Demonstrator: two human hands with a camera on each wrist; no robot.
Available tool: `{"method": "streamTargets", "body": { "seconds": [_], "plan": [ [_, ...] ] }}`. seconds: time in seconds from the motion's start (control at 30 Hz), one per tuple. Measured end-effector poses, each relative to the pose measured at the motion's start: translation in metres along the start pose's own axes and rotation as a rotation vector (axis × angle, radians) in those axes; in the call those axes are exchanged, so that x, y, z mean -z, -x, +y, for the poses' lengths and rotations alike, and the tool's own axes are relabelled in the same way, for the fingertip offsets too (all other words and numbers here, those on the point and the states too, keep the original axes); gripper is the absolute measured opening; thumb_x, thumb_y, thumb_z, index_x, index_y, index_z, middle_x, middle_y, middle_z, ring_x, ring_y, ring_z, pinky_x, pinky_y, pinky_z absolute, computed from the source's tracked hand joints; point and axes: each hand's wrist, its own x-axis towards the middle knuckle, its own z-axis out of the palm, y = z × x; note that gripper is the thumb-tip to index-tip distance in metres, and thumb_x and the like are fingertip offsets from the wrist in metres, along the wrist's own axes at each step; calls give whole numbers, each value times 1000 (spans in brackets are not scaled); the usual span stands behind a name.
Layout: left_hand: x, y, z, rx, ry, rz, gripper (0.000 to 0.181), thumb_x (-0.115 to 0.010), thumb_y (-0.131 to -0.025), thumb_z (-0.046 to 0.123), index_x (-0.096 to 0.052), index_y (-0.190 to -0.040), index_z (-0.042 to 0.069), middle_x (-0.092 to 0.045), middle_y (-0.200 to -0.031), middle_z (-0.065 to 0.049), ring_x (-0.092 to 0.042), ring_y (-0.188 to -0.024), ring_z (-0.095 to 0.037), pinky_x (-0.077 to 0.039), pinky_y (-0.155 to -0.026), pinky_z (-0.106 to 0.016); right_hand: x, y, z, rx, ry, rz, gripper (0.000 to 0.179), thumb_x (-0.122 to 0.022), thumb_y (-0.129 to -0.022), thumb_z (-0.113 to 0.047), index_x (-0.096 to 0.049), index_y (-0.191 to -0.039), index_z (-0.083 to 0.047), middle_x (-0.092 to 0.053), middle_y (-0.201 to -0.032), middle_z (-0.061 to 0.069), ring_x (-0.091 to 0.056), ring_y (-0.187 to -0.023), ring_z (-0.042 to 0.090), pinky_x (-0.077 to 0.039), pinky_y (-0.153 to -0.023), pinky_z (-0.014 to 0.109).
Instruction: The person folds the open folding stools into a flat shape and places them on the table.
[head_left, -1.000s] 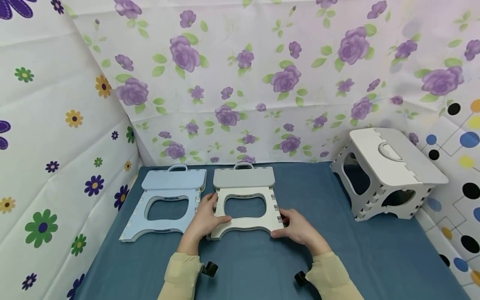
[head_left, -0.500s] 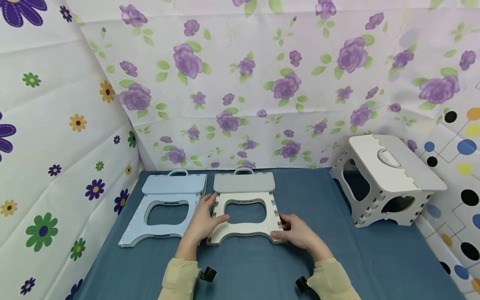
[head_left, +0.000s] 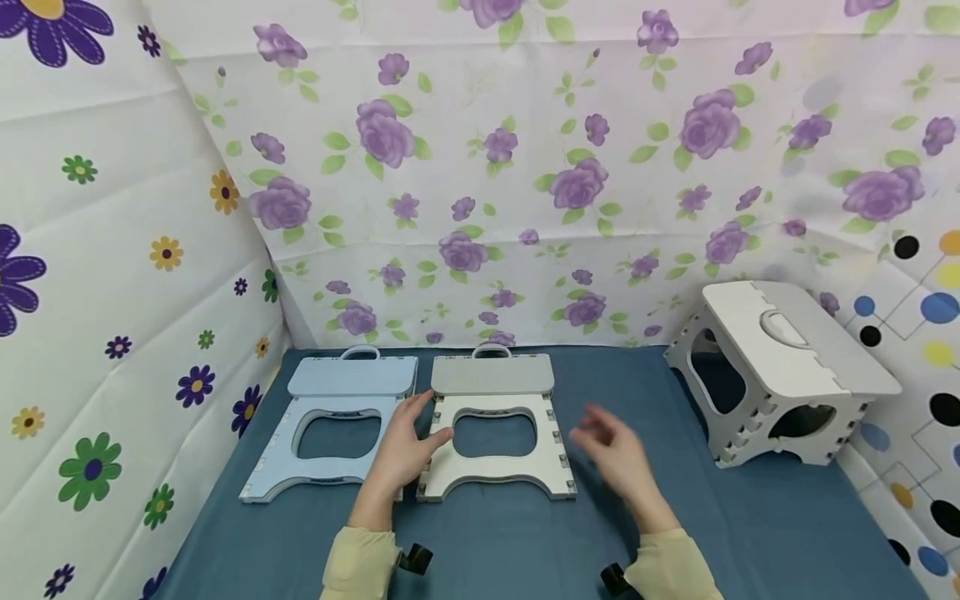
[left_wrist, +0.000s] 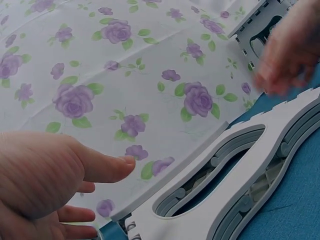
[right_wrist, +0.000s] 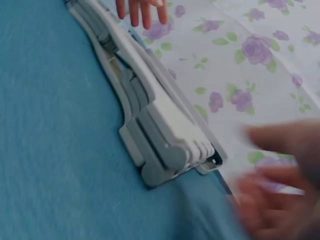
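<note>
A folded white step stool point(head_left: 495, 469) with a grey-white top panel and loop handle lies flat on the blue cloth in the head view. My left hand point(head_left: 401, 450) is at its left edge, thumb held out straight over the frame. In the left wrist view that hand point(left_wrist: 45, 175) is spread, with nothing in its grasp. To the right of the stool, apart from its edge, my right hand point(head_left: 618, 458) hovers with loosely bent fingers. It appears blurred in the right wrist view, beside the folded stool's layered legs point(right_wrist: 165, 115). A folded light-blue stool point(head_left: 352, 377) lies just left of the white one.
An unfolded white stool point(head_left: 795, 333) stands upright at the back right of the blue cloth point(head_left: 510, 550). Flowered sheets point(head_left: 465, 167) hang behind and at the left, and a dotted sheet point(head_left: 922, 333) hangs at the right.
My right hand has let go of the white stool's lower right corner and moved up and right. My left hand stays at the left edge. The head view has tilted up slightly.
</note>
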Motion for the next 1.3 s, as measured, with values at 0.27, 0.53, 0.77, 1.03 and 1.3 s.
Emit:
{"method": "streamTargets", "body": {
  "seconds": [0.27,0.53,0.77,1.03,1.3],
  "plan": [
    [3,4,0,-6,17,34,68,-73,-105,21,-42,-163,3,-30,-167,-31,-37,-149,-53,-42,-113,-66,41,-15,-9,270,-775,991,30,-66,-98,9,-52,-123,0,-46,-115,6,-46,-105,18,-41,-88,26],
    [2,-1,-1,0,22,29,68,-73,-105,23,-43,-163,5,-31,-168,-28,-39,-149,-51,-43,-112,-65,89,-24,-6,221,-714,1148,83,-75,-93,5,-24,-156,-10,-26,-154,3,-26,-136,15,-30,-105,24],
    [0,1,-1,6,16,16,69,-73,-105,25,-43,-164,5,-30,-168,-29,-39,-149,-52,-44,-110,-67,105,-26,11,137,-541,980,92,-75,-95,-4,-20,-167,-20,-25,-166,1,-28,-148,13,-28,-114,20],
    [0,-1,3,10,24,15,69,-72,-106,25,-41,-165,6,-30,-169,-28,-40,-148,-51,-44,-111,-65,115,-30,30,43,-522,880,87,-70,-99,-6,-22,-168,-30,-33,-162,3,-35,-147,14,-35,-114,25],
    [-1,0,4,9,38,17,68,-72,-106,24,-41,-164,5,-29,-169,-27,-40,-149,-49,-44,-112,-63,116,-30,41,-212,-148,924,83,-73,-97,-40,-29,-167,-42,-19,-171,-7,-15,-155,15,-1,-126,52]
  ]
}}
